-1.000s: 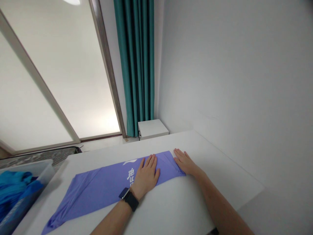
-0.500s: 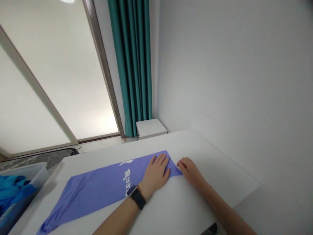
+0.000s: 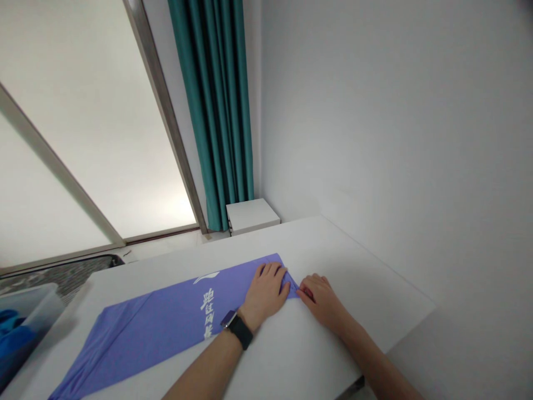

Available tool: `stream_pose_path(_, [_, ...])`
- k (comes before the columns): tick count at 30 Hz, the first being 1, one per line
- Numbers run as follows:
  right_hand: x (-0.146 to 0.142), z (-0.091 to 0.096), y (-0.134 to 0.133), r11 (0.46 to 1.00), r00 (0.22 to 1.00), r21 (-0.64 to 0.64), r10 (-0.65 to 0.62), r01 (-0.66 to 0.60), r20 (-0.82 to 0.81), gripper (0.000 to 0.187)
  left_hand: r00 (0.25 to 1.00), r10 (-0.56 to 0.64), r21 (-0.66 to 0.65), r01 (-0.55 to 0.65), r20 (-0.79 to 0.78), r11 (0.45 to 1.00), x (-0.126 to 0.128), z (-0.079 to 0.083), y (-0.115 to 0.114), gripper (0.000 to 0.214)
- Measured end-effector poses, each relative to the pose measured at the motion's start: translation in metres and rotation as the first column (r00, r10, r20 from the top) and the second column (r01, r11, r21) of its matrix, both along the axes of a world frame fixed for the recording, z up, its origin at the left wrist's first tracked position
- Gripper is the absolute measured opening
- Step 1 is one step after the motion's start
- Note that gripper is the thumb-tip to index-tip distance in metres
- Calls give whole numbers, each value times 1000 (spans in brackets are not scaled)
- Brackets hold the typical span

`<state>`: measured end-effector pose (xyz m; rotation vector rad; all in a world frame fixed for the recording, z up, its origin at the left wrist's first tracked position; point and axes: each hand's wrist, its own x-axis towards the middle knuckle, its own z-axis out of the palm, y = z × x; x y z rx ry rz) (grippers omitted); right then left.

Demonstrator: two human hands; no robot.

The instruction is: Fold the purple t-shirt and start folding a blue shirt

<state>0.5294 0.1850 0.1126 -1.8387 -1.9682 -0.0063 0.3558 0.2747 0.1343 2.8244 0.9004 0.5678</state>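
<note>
A purple shirt (image 3: 166, 316) with white printed characters lies folded into a long strip across the white table (image 3: 266, 366). Near its right end my left hand (image 3: 266, 290) rests on the cloth, palm down with the fingers slightly spread, a black watch on the wrist. Just to the right, my right hand (image 3: 318, 297) pinches the narrow pointed tip of the shirt between thumb and fingers. The shirt's left end is creased and runs to the bottom edge of the view.
A clear plastic bin (image 3: 39, 303) with blue cloth (image 3: 16, 336) stands at the left edge. Behind the table are a small white cabinet (image 3: 253, 215), a green curtain (image 3: 220, 128) and frosted sliding doors (image 3: 104, 139). A wall (image 3: 395, 139) rises on the right.
My right hand has closed on the shirt's pointed right tip, its fingers bent further in. My left hand stays on the cloth. The whole view has shifted slightly.
</note>
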Motion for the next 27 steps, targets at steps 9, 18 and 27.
stream_pose_path(9, [2, -8, 1, 998, 998, 63, -35, 31, 58, 18, 1000, 4, 25, -4, -10, 1000, 0, -5, -1, 31])
stream_pose_path(18, [2, 0, -1, 990, 969, 133, 79, -49, -235, 24, 1000, -3, 18, 3, -17, 1000, 0, -4, 0, 32])
stream_pose_path(27, [-11, 3, -2, 1000, 1000, 26, 8, -8, -19, 8, 1000, 0, 16, 0, -13, 1000, 0, -3, 0, 31])
